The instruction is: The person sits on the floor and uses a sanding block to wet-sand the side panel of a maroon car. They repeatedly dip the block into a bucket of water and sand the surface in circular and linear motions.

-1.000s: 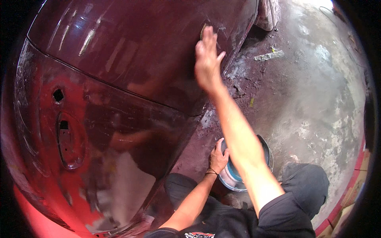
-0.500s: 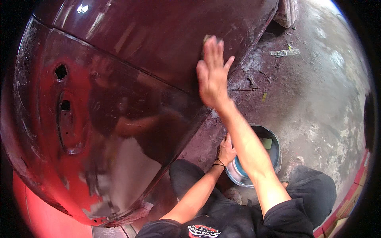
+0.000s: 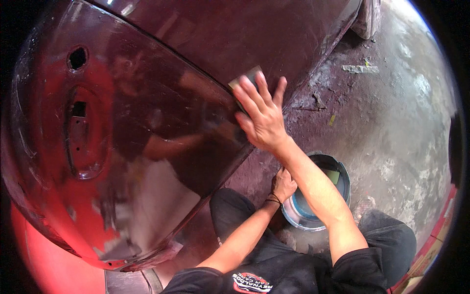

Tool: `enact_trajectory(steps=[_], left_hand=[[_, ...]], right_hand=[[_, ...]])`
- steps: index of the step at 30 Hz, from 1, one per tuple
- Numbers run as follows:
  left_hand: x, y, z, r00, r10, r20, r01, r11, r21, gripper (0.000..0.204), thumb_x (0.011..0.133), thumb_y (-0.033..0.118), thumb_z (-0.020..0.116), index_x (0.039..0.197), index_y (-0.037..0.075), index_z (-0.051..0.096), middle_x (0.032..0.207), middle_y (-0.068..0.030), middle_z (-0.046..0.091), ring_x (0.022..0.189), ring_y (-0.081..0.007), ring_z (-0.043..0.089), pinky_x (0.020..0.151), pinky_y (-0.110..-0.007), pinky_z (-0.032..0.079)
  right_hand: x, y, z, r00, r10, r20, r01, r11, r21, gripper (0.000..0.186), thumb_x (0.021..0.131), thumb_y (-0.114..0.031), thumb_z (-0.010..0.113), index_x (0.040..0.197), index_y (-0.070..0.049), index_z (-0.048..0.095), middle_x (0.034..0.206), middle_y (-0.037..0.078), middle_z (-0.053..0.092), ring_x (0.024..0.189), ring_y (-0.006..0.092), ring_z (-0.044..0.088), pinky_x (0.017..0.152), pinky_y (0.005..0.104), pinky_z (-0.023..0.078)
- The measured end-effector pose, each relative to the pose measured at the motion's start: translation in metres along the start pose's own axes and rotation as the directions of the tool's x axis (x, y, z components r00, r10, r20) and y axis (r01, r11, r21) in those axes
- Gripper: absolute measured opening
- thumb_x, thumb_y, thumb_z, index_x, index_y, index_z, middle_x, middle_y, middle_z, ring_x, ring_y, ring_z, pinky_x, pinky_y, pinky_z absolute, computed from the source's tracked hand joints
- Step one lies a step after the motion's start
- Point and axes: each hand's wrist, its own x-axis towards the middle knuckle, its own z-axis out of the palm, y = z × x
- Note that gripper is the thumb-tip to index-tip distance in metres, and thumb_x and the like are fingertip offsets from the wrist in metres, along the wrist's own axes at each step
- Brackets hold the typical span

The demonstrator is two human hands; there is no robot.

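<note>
While right hand splays over pad, likely light, pliable, best held edgewise, cannot tell whether left hand grips near bucket.

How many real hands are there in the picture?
2: the left hand at the bucket, and the right hand spread over a flat pad on the dark red car panel.
</note>
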Motion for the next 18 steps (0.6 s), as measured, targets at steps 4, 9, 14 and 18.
enact_trajectory(steps=[4, 9, 14, 18], left_hand=[[0.003, -0.012, 0.004, 0.997, -0.064, 0.052, 0.065, 0.998, -0.020, 0.050, 0.094, 0.022, 0.068, 0.139, 0.004, 0.054, 0.129, -0.0299, 0.063, 0.117, -0.0516, 0.061, 0.097, -0.057, 0.052], [-0.005, -0.003, -0.003, 0.998, -0.069, 0.001, 0.069, 0.995, -0.068, 0.050, 0.093, 0.017, 0.067, 0.138, 0.003, 0.052, 0.132, -0.0293, 0.061, 0.118, -0.0517, 0.061, 0.097, -0.057, 0.053], [0.005, 0.009, -0.013, 0.998, -0.057, 0.014, 0.058, 0.996, -0.067, 0.053, 0.093, 0.018, 0.068, 0.141, 0.003, 0.051, 0.132, -0.0288, 0.061, 0.118, -0.0521, 0.061, 0.097, -0.057, 0.053], [0.007, 0.011, -0.009, 0.995, -0.102, 0.011, 0.103, 0.992, -0.075, 0.056, 0.093, 0.021, 0.069, 0.143, 0.004, 0.050, 0.132, -0.0288, 0.062, 0.117, -0.0521, 0.061, 0.097, -0.056, 0.053]], right_hand=[[-0.022, 0.002, 0.001, 0.998, 0.037, 0.042, -0.036, 0.999, -0.031, 0.063, 0.100, -0.031, 0.063, 0.160, -0.017, 0.051, 0.171, 0.004, 0.040, 0.165, 0.0308, 0.018, 0.124, 0.0693, -0.014], [0.127, -0.053, -0.020, 0.966, -0.184, -0.184, 0.183, 0.983, -0.022, 0.059, 0.105, -0.037, 0.059, 0.162, -0.029, 0.046, 0.170, -0.003, 0.041, 0.162, 0.0263, 0.026, 0.118, 0.0803, -0.010], [0.024, -0.013, -0.001, 0.998, -0.069, -0.009, 0.068, 0.997, -0.021, 0.064, 0.100, -0.034, 0.063, 0.161, -0.022, 0.049, 0.169, 0.000, 0.043, 0.164, 0.0286, 0.023, 0.123, 0.0729, -0.012], [-0.030, -0.001, -0.012, 0.995, 0.033, 0.089, -0.026, 0.996, -0.083, 0.065, 0.096, -0.030, 0.067, 0.159, -0.018, 0.052, 0.169, 0.004, 0.044, 0.164, 0.0300, 0.020, 0.125, 0.0702, -0.011]])
